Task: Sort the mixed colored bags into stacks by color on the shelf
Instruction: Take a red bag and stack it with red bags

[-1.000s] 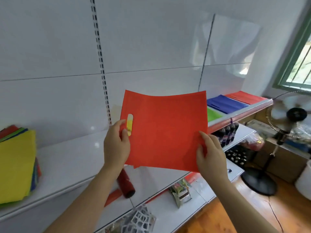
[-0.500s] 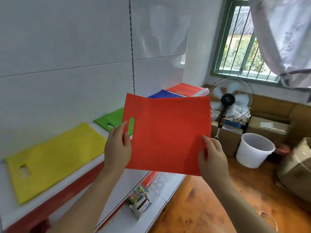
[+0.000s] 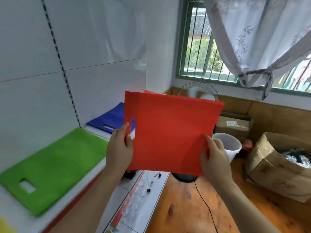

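Head view: a red bag [image 3: 171, 133] is held up flat at the centre of the frame, in the air, out in front of the shelf [image 3: 99, 163] and touching nothing on it. The left hand [image 3: 119, 149] pinches the bag's left edge beside the handle slot, thumb on the near face, the other fingers hidden behind the fabric. The right hand [image 3: 214, 157] grips the lower right corner, thumb lying across the front, fingers curled behind. Both hands are clamped on the bag.

On the white shelf at lower left lies a green bag [image 3: 55, 167], flat, its handle slot toward the near edge. Just beyond it, at centre left, lies a blue bag [image 3: 111, 118], partly hidden behind the red one. A sliver of red shows above the held bag's top edge; what it belongs to cannot be told. A blurred yellow patch sits at the bottom left corner.

At right, a white bucket [image 3: 230, 145] stands on the wooden floor near a cardboard box [image 3: 269, 165]. A fan [image 3: 198, 91] rises behind the red bag, under a green-framed window [image 3: 202, 52] with a tied curtain [image 3: 252, 39].
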